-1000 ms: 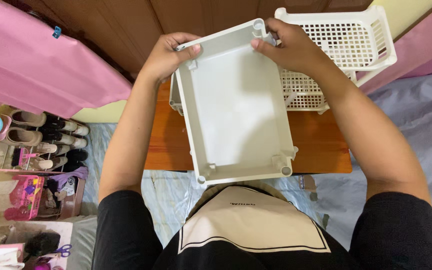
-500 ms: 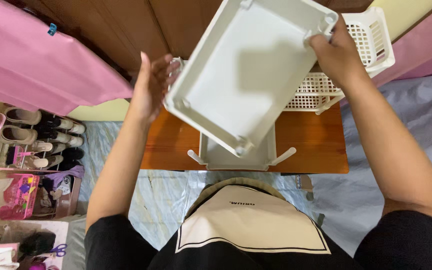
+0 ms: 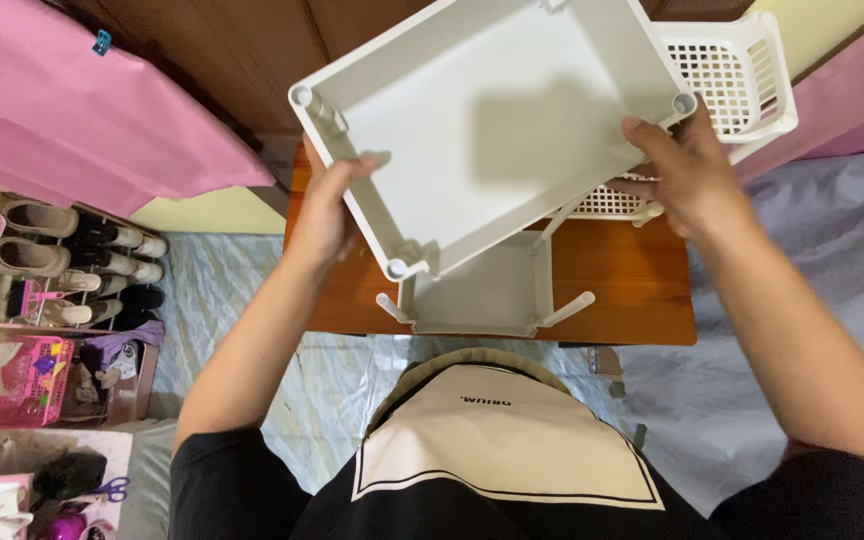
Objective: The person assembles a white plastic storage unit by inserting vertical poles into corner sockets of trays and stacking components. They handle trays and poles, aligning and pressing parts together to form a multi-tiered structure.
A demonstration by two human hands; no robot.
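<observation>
Over the reddish-brown wooden table [image 3: 632,290], hemmed by pink cloth [image 3: 72,120] and a crinkled grey floor sheet [image 3: 812,260], a smooth white plastic tray [image 3: 492,130] hangs tilted in the air. Left hand [image 3: 324,215] clamps its lower edge, right hand [image 3: 677,175] grips the far corner. Below sit a matching white frame [image 3: 477,295] with stubby pegs and a perforated white basket [image 3: 727,80].

The raised white tray [image 3: 492,130], tilted, blocks the way down to most of the counter [image 3: 632,290]. Beneath it a grey frame [image 3: 477,295] with two upright posts takes the counter's middle, and a white lattice basket [image 3: 727,75] crowds the far right. Bare wood remains open right of the frame.
</observation>
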